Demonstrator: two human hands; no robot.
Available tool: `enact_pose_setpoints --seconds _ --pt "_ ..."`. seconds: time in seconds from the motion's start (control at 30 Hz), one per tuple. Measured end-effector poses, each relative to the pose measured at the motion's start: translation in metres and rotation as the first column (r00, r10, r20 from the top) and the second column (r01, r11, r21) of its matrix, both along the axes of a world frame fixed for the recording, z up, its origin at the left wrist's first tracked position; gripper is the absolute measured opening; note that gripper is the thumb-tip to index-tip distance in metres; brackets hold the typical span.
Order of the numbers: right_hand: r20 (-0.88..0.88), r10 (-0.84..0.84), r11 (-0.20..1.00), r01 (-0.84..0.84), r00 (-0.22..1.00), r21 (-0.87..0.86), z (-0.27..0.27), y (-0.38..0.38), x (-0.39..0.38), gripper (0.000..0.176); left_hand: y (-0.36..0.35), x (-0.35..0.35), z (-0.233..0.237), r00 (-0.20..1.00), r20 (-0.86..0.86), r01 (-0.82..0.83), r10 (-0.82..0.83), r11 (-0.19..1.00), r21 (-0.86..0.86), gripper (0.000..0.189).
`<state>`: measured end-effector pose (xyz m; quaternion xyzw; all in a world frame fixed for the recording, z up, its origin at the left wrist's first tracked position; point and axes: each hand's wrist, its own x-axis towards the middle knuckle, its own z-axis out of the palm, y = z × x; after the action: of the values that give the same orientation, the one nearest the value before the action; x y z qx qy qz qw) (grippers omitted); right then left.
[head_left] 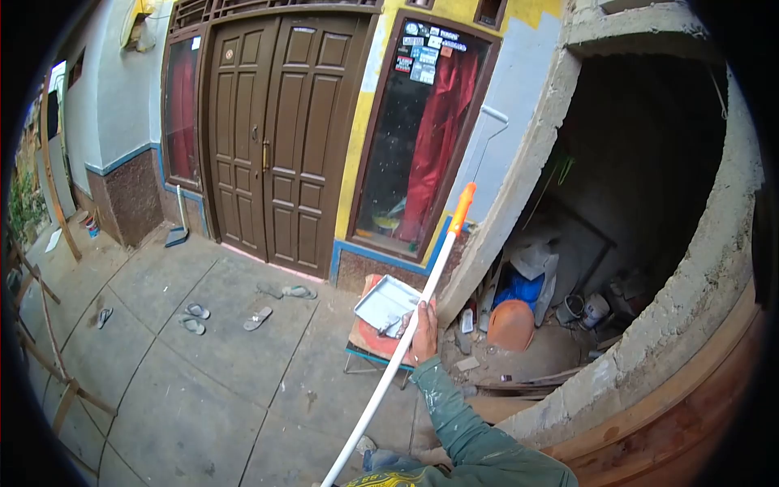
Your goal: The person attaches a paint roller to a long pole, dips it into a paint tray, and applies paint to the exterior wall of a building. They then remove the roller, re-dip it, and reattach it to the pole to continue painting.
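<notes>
My right hand (423, 329), in a green paint-flecked sleeve (462, 430), is closed around a long white pole (381, 394). The pole runs up and to the right from the lower edge of the view. At its far end is an orange handle (462, 208) with a thin wire frame and a white paint roller (493, 114) against the pale blue wall (519, 89). Just left of my hand, a metal paint tray (385, 303) lies on a small red-topped stand (369, 341). My left hand is out of view.
A brown double door (276, 138) and a window with a red curtain (430, 130) face me. Several sandals (258, 317) lie on the concrete floor. A rough concrete arch (519, 195) opens at right, with an orange bucket (511, 325) and clutter inside. Wooden poles (49, 333) stand at left.
</notes>
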<state>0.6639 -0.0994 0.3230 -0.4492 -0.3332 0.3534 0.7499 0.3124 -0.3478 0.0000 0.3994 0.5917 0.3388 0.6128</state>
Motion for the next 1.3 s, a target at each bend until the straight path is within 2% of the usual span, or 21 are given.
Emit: enact_pose_setpoints --seconds 0.07,0.13,0.17,0.2,0.27,0.3,0.33,0.37,0.4,0.5,0.53,0.67,0.77,0.9,1.07,1.3 --pt "-0.004 0.015 0.999 -0.015 1.0 0.052 0.025 0.007 0.002 0.031 0.026 0.031 -0.013 0.998 0.048 -0.052 0.05 0.998 0.042 0.028" --pt "-0.051 0.046 0.993 -0.04 0.998 0.114 0.034 0.015 0.005 0.042 0.042 0.061 0.002 0.991 0.091 -0.106 0.1 0.992 0.065 0.029" --pt "-0.05 0.054 0.993 -0.048 0.997 0.108 0.037 0.017 0.008 0.042 0.058 0.075 0.009 1.0 0.021 -0.023 0.022 1.0 0.021 0.03" --pt "-0.084 0.065 0.992 -0.055 0.994 0.116 0.037 0.018 0.009 0.041 0.076 0.088 0.036 0.997 -0.05 0.056 -0.058 0.998 -0.034 0.031" --pt "-0.109 0.09 0.987 -0.074 0.99 0.143 0.034 0.03 0.024 0.041 0.102 0.119 0.008 0.975 -0.209 0.144 -0.075 0.93 0.338 0.03" --pt "-0.121 0.084 0.989 -0.067 0.989 0.132 0.038 0.034 0.032 0.041 0.104 0.128 0.02 0.972 -0.219 0.152 -0.082 0.933 0.325 0.03" --pt "-0.12 0.071 0.986 -0.052 0.99 0.16 0.049 0.038 0.042 0.029 0.11 0.141 0.045 0.969 -0.224 0.17 -0.104 0.938 0.303 0.029" --pt "-0.114 0.063 0.98 -0.04 0.992 0.193 0.061 0.044 0.051 0.024 0.117 0.153 0.058 0.967 -0.224 0.183 -0.12 0.94 0.288 0.028" --pt "-0.105 0.041 0.982 -0.021 0.994 0.186 0.068 0.048 0.06 0.023 0.124 0.161 0.056 0.967 -0.221 0.186 -0.125 0.941 0.284 0.028" --pt "-0.096 0.04 0.989 -0.026 0.995 0.144 0.077 0.066 0.102 0.027 0.159 0.215 0.057 0.982 -0.142 0.162 -0.124 0.941 0.297 0.027" --pt "-0.078 0.033 0.987 -0.02 0.996 0.161 0.084 0.069 0.109 0.033 0.163 0.225 0.058 0.984 -0.126 0.16 -0.129 0.944 0.288 0.027" --pt "-0.045 0.025 0.989 -0.018 0.999 0.145 0.092 0.081 0.142 0.037 0.16 0.254 0.061 0.989 -0.059 0.144 -0.134 0.959 0.243 0.026" --pt "-0.041 0.027 0.992 -0.022 0.999 0.128 0.094 0.082 0.16 0.037 0.16 0.259 0.063 0.991 -0.02 0.133 -0.132 0.965 0.227 0.026" --pt "0.008 -0.014 0.992 0.012 1.0 0.125 0.1 0.084 0.174 0.023 0.144 0.257 0.063 0.989 0.039 0.134 -0.144 0.972 0.191 0.025" --pt "0.091 -0.035 0.988 0.021 0.995 0.152 0.111 0.101 0.202 0.023 0.128 0.254 0.061 0.988 0.125 0.07 -0.089 0.986 0.151 0.024" --pt "0.101 -0.025 0.991 0.011 0.995 0.135 0.132 0.11 0.219 0.021 0.08 0.255 0.063 0.971 0.232 0.044 -0.058 0.997 0.065 0.023"
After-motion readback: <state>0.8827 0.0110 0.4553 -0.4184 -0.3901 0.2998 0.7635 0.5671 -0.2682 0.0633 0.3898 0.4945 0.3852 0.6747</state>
